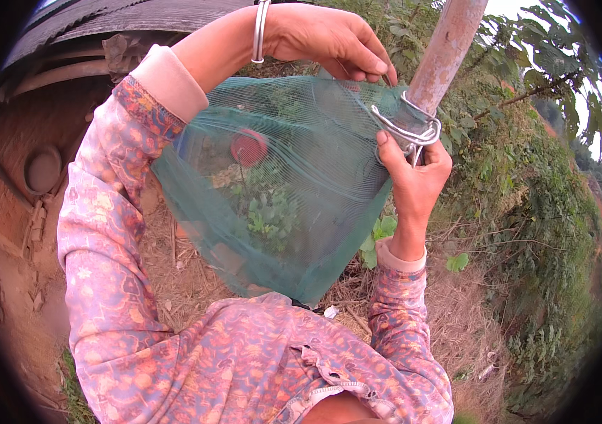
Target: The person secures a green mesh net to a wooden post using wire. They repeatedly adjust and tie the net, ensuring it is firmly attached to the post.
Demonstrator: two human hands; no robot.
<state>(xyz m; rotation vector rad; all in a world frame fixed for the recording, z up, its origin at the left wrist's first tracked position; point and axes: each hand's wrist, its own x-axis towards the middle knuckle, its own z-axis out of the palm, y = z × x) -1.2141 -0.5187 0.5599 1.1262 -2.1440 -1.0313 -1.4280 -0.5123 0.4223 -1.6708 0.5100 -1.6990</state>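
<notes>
A green mesh net (pixel 301 175) hangs spread out in front of my chest, its upper corner gathered at the end of a weathered pole (pixel 444 58). Bent silvery wire (pixel 412 132) loops around the pole's end and the net there. My right hand (pixel 417 175) grips the wire from below, thumb in front and fingers partly hidden behind. Above, my left hand (pixel 338 45), with metal bangles (pixel 260 32) on its wrist, pinches at the net's top edge near the pole. Something thin and dark shows between its fingertips, too small to identify.
Through the mesh show a red round object (pixel 249 147) and leafy plants (pixel 272 214). A corrugated roof (pixel 147 18) covers a shed at left, where a round basin (pixel 42 168) rests. Dense shrubs (pixel 534 254) grow at right. Dry straw (pixel 195 270) litters the ground.
</notes>
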